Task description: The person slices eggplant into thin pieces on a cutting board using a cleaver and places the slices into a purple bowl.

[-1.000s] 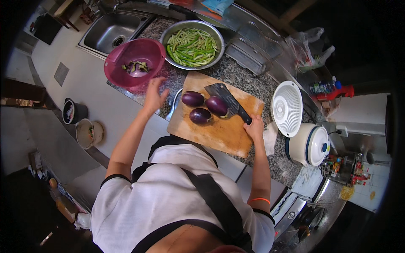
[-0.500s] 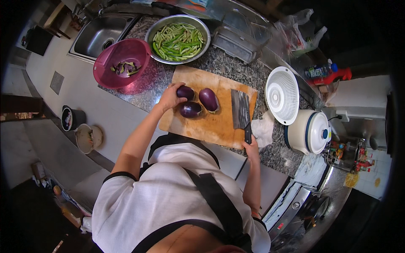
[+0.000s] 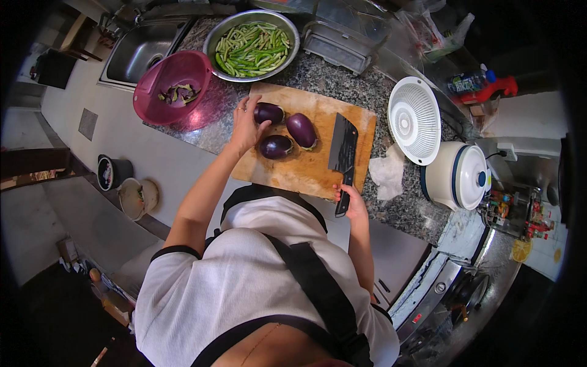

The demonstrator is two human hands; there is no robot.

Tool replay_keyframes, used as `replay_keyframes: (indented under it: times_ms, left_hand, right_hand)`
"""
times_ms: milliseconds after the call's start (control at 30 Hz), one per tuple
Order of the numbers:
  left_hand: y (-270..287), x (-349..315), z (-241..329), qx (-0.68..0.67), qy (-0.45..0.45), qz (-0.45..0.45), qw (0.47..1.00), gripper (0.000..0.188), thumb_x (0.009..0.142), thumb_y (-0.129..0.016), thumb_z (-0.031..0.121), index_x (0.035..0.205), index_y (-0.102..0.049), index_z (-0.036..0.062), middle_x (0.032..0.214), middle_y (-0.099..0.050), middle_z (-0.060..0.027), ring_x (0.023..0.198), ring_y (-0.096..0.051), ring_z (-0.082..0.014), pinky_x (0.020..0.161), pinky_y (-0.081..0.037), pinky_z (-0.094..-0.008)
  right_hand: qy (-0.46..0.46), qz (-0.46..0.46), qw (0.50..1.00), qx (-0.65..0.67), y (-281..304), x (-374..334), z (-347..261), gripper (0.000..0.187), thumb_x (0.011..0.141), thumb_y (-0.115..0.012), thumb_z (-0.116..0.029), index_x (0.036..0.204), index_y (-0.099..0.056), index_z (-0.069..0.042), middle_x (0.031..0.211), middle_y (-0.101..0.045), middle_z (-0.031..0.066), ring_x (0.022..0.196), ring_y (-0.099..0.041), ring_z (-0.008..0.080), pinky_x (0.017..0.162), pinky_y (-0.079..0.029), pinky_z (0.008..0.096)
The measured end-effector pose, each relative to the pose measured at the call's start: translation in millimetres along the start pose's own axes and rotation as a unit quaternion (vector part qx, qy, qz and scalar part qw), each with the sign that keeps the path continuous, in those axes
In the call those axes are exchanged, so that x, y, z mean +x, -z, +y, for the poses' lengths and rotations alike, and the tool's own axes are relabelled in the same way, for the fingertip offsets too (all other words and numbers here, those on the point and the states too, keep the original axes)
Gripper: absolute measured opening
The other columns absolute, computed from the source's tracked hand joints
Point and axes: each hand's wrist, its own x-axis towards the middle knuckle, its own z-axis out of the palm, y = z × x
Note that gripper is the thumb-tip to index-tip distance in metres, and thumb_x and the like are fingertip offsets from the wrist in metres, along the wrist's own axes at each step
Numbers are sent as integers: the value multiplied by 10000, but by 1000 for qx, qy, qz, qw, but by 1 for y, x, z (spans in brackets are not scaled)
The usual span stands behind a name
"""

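Three dark purple eggplants lie on the wooden cutting board: an upper-left eggplant, a right eggplant and a lower eggplant. My left hand is at the left side of the upper-left one, thumb and fingers apart, not closed round it. Whether the fingertips touch its skin is hard to tell. On the board's right side, a cleaver with a dark, broad blade points away from me. Its black handle is in my right hand, fingers closed, near the board's front edge.
Beyond the board stands a metal basin of cut green beans. Left of it are a pink basin with dark scraps and a sink. To the right are a white cloth, a white colander and a lidded white pot.
My left hand has loosened from the upper-left eggplant, its fingers spreading. My right hand has shifted its hold on the cleaver handle, and the cleaver has turned, its handle drawn nearer and leftward.
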Motion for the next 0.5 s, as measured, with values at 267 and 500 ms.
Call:
replay_keyframes:
  times_ms: [267, 500]
  left_hand:
    - [3, -67, 17, -123, 52, -112, 985, 641, 680, -789, 235, 1217, -478, 75, 1078, -506, -160, 999, -512, -317, 881, -430, -369]
    - [-3, -67, -12, -268, 83, -199, 939, 625, 646, -817, 134, 1187, -515, 51, 1028, -542, -83, 929, -572, -205, 827, -473, -318]
  right_hand:
    - [-7, -15, 1000, 10, -23, 1, -1, 175, 888, -589, -222, 950, -517, -75, 650, -469, 15, 529, -447, 116, 476, -364, 240]
    - [35, 30, 996, -74, -26, -4, -6, 218, 886, -601, -270, 936, -508, -78, 617, -468, 8, 503, -450, 113, 454, -366, 247]
